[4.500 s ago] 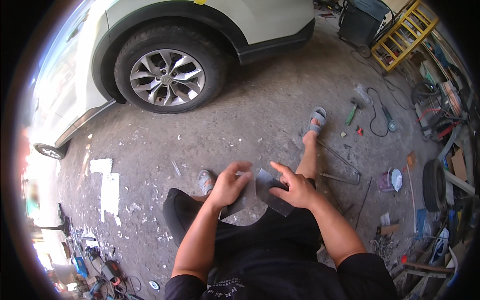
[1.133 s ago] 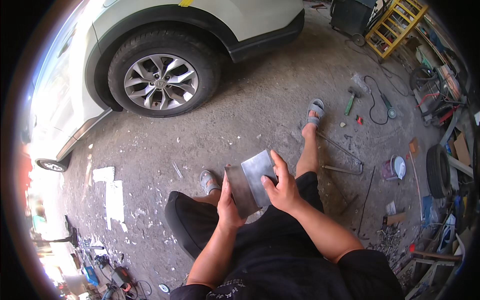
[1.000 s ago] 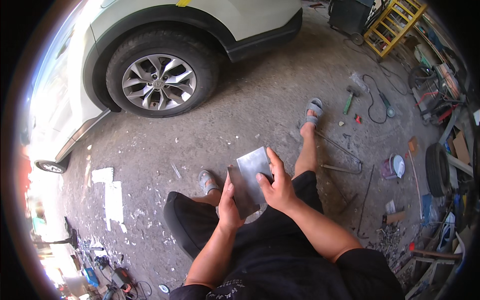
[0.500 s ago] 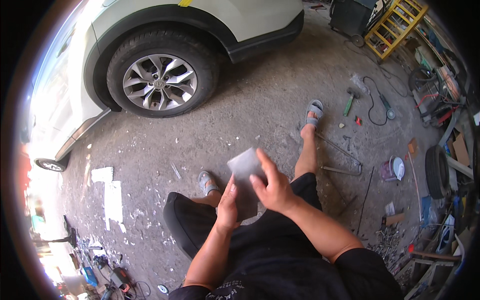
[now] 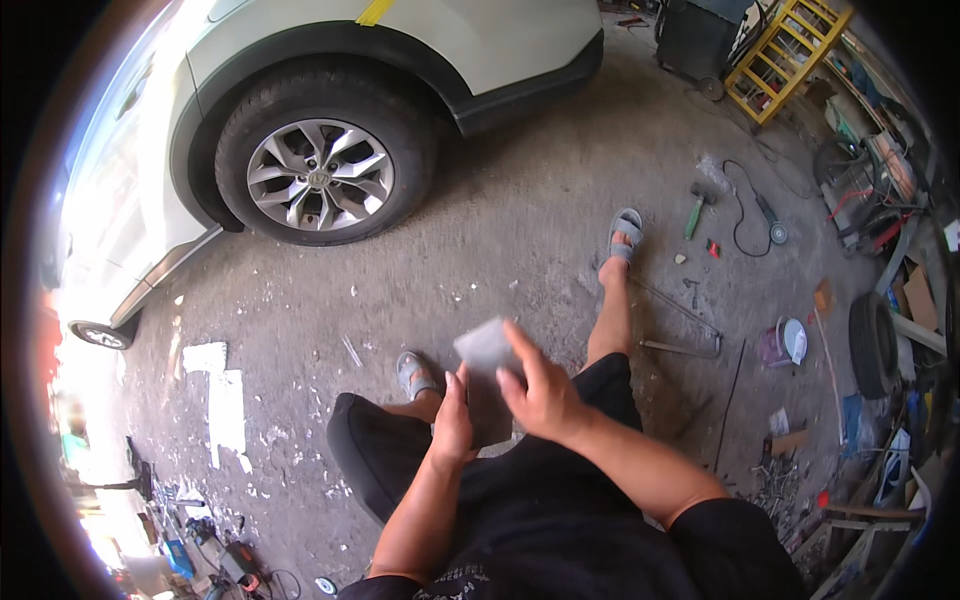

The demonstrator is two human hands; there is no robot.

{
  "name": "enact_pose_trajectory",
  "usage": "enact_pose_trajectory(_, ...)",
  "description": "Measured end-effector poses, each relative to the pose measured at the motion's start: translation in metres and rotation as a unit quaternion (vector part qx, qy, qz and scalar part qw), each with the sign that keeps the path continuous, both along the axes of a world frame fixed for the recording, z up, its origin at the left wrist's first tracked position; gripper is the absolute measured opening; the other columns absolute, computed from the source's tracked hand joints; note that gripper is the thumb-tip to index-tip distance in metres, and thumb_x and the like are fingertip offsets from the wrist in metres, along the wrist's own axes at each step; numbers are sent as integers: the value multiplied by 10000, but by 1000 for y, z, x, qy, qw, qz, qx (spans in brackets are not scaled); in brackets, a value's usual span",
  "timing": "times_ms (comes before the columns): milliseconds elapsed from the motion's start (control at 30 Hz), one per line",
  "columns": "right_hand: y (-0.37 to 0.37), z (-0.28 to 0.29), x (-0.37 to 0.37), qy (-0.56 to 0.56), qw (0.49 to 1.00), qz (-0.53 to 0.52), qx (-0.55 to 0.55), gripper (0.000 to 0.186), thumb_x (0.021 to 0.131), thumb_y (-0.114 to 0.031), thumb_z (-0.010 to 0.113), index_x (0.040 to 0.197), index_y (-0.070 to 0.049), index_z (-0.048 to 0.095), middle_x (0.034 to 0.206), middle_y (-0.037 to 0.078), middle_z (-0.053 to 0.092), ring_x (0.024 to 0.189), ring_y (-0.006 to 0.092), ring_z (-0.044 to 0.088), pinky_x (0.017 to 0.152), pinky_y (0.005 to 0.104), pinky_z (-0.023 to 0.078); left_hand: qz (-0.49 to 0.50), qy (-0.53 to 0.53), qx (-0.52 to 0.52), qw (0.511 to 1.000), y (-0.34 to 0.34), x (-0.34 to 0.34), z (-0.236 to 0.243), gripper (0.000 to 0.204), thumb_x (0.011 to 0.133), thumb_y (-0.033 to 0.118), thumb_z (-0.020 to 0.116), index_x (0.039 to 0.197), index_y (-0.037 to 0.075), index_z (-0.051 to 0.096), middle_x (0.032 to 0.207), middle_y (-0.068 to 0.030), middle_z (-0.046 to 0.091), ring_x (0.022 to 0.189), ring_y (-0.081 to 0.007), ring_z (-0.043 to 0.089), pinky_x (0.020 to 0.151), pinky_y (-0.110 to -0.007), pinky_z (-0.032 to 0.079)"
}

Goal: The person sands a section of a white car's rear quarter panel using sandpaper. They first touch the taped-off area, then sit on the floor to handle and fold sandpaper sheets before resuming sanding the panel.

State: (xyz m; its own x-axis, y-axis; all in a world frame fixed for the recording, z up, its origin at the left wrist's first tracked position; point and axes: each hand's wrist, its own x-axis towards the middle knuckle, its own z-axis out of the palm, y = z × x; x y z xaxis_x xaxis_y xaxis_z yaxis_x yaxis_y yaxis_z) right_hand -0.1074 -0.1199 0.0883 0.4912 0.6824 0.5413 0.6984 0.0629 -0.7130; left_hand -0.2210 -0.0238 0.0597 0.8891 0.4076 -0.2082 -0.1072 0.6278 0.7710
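Light grey plate has shifted leftward since about a second ago, from the right part of the dark plate to beyond its far end; outline blurred. Right hand: pinches the light plate at its right edge, index finger stretched. Left hand: grips the dark plate's left side, fingers partly hidden. Both plates held up in front of black shorts. Outward: car wheel upper left; green-handled hammer on the floor, right
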Motion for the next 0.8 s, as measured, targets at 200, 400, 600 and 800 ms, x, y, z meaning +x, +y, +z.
enact_pose_trajectory(200,7,5,37,137,988,-44,46,622,839,-55,615,1376,39,315,1294,250,494,1108,316,570,904,365,458,-56,-9,-22,998,1,-1,13,734,952,594,189,1467,72,181,1422,-113,373,1255,-251,429,981,-406,430)
enact_pose_trajectory(400,-17,-3,18,179,983,-24,38,710,830,-65,638,1414,18,244,1171,112,498,953,151,521,815,288,454,-21,-54,-53,997,23,-2,20,686,938,524,401,1461,120,215,1373,-142,416,1222,-314,458,946,-470,453)
enact_pose_trajectory(600,-49,-16,8,407,910,84,-15,705,854,-16,586,1433,11,184,1401,166,346,1213,199,433,1025,343,337,100,-87,-30,991,32,6,22,606,910,434,530,1418,213,286,1311,-118,465,1178,-293,496,942,-505,446)
enact_pose_trajectory(800,-45,-19,-8,583,790,185,-39,731,858,24,575,1453,-51,156,1145,132,557,1028,164,560,869,291,465,105,-104,-2,989,24,10,39,586,961,168,467,1480,172,196,1347,-106,439,1179,-249,483,958,-421,436)
